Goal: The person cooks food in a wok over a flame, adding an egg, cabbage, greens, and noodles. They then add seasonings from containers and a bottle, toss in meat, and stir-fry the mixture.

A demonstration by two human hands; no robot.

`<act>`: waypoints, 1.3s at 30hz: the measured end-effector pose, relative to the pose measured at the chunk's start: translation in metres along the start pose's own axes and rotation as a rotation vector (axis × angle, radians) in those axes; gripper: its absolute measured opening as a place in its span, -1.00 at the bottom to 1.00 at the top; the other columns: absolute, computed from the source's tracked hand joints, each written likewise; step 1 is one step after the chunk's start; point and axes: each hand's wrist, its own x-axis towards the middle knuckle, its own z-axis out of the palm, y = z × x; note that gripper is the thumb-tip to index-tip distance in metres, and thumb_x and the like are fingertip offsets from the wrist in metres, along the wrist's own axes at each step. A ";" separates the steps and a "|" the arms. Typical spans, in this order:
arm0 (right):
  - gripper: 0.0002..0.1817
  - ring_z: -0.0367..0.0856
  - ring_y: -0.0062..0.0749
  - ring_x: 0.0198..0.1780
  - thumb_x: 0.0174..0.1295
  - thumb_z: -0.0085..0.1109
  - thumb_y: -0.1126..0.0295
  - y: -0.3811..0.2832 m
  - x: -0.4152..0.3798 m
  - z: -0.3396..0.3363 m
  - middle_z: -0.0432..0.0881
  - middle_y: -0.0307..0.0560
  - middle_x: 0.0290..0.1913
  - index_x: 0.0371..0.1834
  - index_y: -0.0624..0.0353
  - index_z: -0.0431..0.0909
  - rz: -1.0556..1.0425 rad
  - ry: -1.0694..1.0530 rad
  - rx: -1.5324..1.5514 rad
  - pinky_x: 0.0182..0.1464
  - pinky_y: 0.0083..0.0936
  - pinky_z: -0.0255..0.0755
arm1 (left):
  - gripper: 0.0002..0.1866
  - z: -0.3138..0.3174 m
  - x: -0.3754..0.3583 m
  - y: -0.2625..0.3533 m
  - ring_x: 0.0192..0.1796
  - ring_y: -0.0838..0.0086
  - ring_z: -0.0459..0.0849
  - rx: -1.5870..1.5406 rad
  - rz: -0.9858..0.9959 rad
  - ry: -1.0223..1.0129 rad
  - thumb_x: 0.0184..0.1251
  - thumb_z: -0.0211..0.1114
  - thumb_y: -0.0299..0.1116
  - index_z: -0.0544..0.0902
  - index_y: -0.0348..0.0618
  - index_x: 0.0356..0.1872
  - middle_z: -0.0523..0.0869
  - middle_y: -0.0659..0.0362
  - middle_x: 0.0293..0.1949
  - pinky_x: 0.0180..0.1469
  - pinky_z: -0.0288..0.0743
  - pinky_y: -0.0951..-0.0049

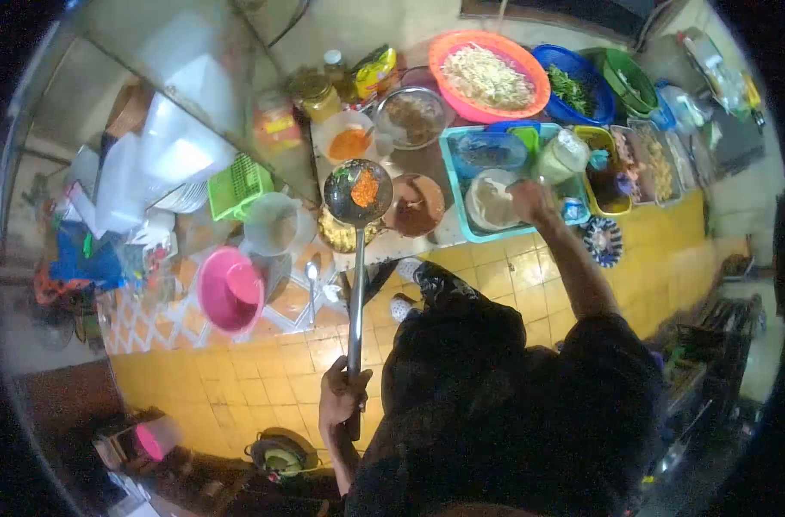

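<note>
Ladle (342,200), long and steel, reaches out over the worktop, with red-orange paste (364,186) and a few green bits lying in its dark hollow. The person's left hand (342,396) wraps around the lower part of the handle (358,297), fingers curled about it, well apart from the load. With the weight so far out, a firm wrist probably matters most: a slight roll of the handle could tip the paste over the edge. The ladle's hollow shows between the bowl of orange sauce (324,142) and the reddish-brown bowl (431,215), partly hiding some yellow pieces (334,231); whether it touches any of them cannot be told, so clearance there deserves watching.

The right hand (535,204) is at the side of a white bowl (473,213) of pale powder (498,195), inside the turquoise tray (454,177). Its fingertips are too blurred to tell whether they are spread or pinching anything. Small amounts, taken with the fingers low, would let loose grains fall back into the bowl.
</note>
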 end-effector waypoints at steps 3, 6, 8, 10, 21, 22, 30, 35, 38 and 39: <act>-0.72 0.52 -0.03 -0.10 0.10 -0.08 0.34 -0.001 -0.004 -0.076 0.56 0.04 -0.17 -0.14 0.09 0.50 0.355 -0.196 0.063 -0.08 -0.19 0.42 | -0.81 0.002 0.001 0.016 -0.77 0.62 0.32 0.203 -0.085 -0.039 0.12 0.26 -0.44 0.40 -0.24 -0.41 0.37 0.25 -0.75 -0.74 0.13 0.57; -0.67 0.50 -0.04 -0.03 0.03 0.02 0.32 0.044 -0.016 -0.051 0.51 0.11 -0.07 -0.09 0.07 0.47 0.438 0.108 0.088 -0.05 -0.16 0.41 | -0.82 0.003 0.003 0.008 -0.77 0.62 0.32 0.165 -0.047 -0.061 0.12 0.26 -0.44 0.40 -0.22 -0.42 0.37 0.25 -0.75 -0.74 0.14 0.56; -0.69 0.53 -0.04 -0.07 0.01 0.03 0.28 0.057 -0.015 -0.051 0.55 0.10 -0.17 -0.15 0.11 0.50 0.390 0.146 0.224 -0.08 -0.17 0.42 | -0.82 0.012 0.003 0.012 -0.77 0.62 0.31 0.193 -0.047 -0.053 0.12 0.26 -0.44 0.40 -0.22 -0.43 0.37 0.25 -0.75 -0.74 0.14 0.56; -0.74 0.56 -0.03 -0.13 -0.01 0.03 0.27 0.050 -0.008 -0.055 0.59 0.06 -0.31 -0.29 0.12 0.54 0.361 -0.102 0.019 -0.11 -0.17 0.44 | -0.82 0.022 0.002 0.017 -0.77 0.63 0.31 0.217 -0.052 -0.039 0.12 0.26 -0.44 0.40 -0.21 -0.43 0.37 0.25 -0.75 -0.74 0.15 0.56; -0.84 0.49 -0.32 -0.32 -0.05 0.06 0.26 0.072 -0.018 -0.039 0.47 -0.12 -0.51 -0.58 0.10 0.49 -0.304 0.129 -0.330 -0.22 -0.37 0.32 | -0.81 0.103 0.016 0.025 -0.77 0.62 0.33 0.099 -0.075 0.029 0.09 0.27 -0.44 0.41 -0.21 -0.42 0.38 0.26 -0.73 -0.74 0.16 0.57; -0.85 0.49 -0.30 -0.33 -0.05 0.06 0.27 0.075 -0.017 -0.057 0.48 -0.13 -0.47 -0.56 0.09 0.49 -0.384 0.238 -0.456 -0.24 -0.38 0.34 | -0.81 0.113 0.018 0.028 -0.77 0.62 0.33 0.093 -0.085 0.043 0.09 0.27 -0.44 0.41 -0.21 -0.42 0.38 0.26 -0.73 -0.74 0.16 0.57; -0.88 0.60 -0.33 -0.38 -0.05 0.04 0.50 0.054 0.064 -0.110 0.54 -0.15 -0.43 -0.42 0.13 0.54 -0.179 -0.046 -0.088 -0.45 -0.44 0.53 | -0.81 0.187 0.019 0.042 -0.75 0.62 0.30 0.092 -0.262 0.218 0.07 0.27 -0.41 0.41 -0.20 -0.44 0.37 0.27 -0.74 -0.71 0.12 0.53; -0.85 0.64 -0.28 -0.32 -0.02 0.03 0.46 0.039 0.119 -0.053 0.62 -0.08 -0.40 -0.43 0.11 0.62 -0.307 -0.245 -0.059 -0.42 -0.41 0.54 | -0.80 0.219 0.012 0.035 -0.67 0.59 0.34 0.237 -0.345 0.265 0.07 0.28 -0.38 0.44 -0.23 -0.38 0.42 0.22 -0.71 -0.64 0.18 0.48; -0.83 0.65 -0.20 -0.29 -0.03 0.02 0.46 0.034 0.128 -0.048 0.64 0.00 -0.34 -0.44 0.14 0.64 -0.298 -0.479 0.048 -0.37 -0.34 0.54 | -0.75 0.236 0.010 0.054 -0.60 0.56 0.41 0.354 -0.443 0.286 0.07 0.30 -0.34 0.47 -0.24 -0.31 0.47 0.18 -0.67 -0.57 0.26 0.46; -0.82 0.65 -0.16 -0.29 -0.04 0.01 0.46 0.032 0.128 -0.045 0.64 0.05 -0.34 -0.43 0.15 0.64 -0.329 -0.464 0.075 -0.36 -0.31 0.54 | -0.75 0.238 0.009 0.053 -0.59 0.57 0.42 0.317 -0.427 0.274 0.07 0.30 -0.34 0.47 -0.24 -0.31 0.49 0.18 -0.64 -0.56 0.27 0.47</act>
